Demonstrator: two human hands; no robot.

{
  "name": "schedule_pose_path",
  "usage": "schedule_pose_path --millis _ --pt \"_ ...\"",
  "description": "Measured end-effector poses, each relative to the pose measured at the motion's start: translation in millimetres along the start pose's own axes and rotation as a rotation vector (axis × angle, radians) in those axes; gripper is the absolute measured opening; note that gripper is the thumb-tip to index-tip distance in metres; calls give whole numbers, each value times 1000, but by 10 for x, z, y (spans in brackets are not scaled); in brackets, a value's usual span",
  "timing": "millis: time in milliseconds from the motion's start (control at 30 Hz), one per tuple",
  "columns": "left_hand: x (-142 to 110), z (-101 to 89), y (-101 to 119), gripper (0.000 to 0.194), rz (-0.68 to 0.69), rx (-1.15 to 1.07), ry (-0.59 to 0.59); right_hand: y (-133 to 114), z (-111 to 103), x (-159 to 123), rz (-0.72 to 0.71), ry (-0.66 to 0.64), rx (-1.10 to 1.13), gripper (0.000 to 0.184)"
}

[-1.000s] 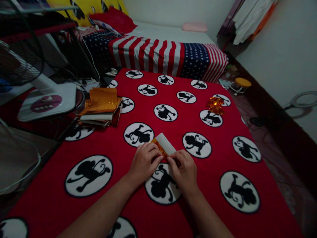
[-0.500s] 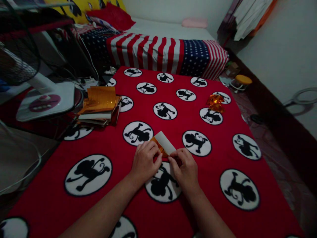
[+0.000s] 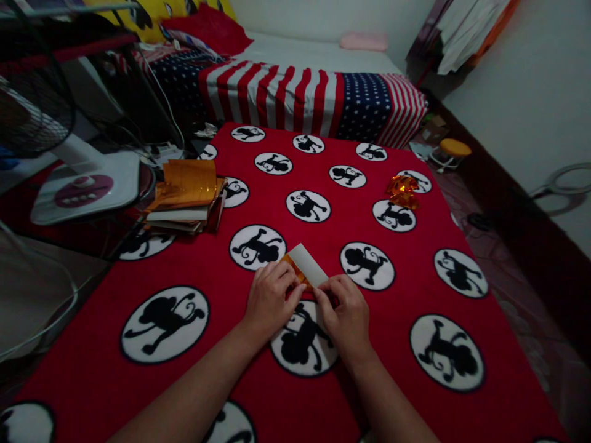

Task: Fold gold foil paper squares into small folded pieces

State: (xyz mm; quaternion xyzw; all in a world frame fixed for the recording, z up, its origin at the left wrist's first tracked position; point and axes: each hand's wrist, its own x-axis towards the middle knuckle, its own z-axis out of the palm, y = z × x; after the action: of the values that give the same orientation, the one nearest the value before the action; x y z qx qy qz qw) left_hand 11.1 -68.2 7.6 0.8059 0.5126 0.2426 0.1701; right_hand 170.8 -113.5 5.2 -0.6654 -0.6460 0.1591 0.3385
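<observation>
A small sheet of paper [image 3: 310, 263], white on one side and shiny gold on the other, lies partly folded on the red monkey-print cloth [image 3: 332, 240]. My left hand [image 3: 274, 292] grips its left and near edge, fingers curled and thumb on the gold part. At its right corner, my right hand [image 3: 344, 311] pinches the edge between thumb and fingers. The near edge is partly hidden under the fingertips. A shiny gold folded piece [image 3: 403, 192] sits farther off on the right of the cloth.
Left of my hands rests a stack of gold and white paper sheets [image 3: 184, 191]. Beyond it stands a white fan base [image 3: 87, 184] with cables nearby. A bed with a striped, starred cover [image 3: 277, 92] is at the back. An orange-topped stool [image 3: 455, 147] stands right.
Both hands stay on the paper in nearly the same place. The thumbs have shifted very slightly along the near edge; the rest looks the same.
</observation>
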Motion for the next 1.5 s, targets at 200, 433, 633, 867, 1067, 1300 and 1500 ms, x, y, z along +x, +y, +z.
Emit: schedule_pose_path --millis 200,433,633,867,1067,1300,1500 --pt "2 10 3 13 -8 0 3 -8 16 7 1 3 -50 13" --pt "2 28 -10 15 -20 -8 32 -5 31 18 4 -3 -102 14" --pt "2 33 -18 16 -26 -15 36 -20 25 27 -12 -9 -142 13" --pt "1 31 -5 15 -36 -24 43 -43 20 40 -6 -24 -162 14" --pt "5 35 -8 14 -37 -17 42 -35 23 43 -6 -25 -180 13" --pt "6 27 4 15 -36 -8 38 -38 26 55 -17 -8 -173 14" --pt "4 21 12 14 -43 -1 29 -49 20 66 -2 -31 -193 16"
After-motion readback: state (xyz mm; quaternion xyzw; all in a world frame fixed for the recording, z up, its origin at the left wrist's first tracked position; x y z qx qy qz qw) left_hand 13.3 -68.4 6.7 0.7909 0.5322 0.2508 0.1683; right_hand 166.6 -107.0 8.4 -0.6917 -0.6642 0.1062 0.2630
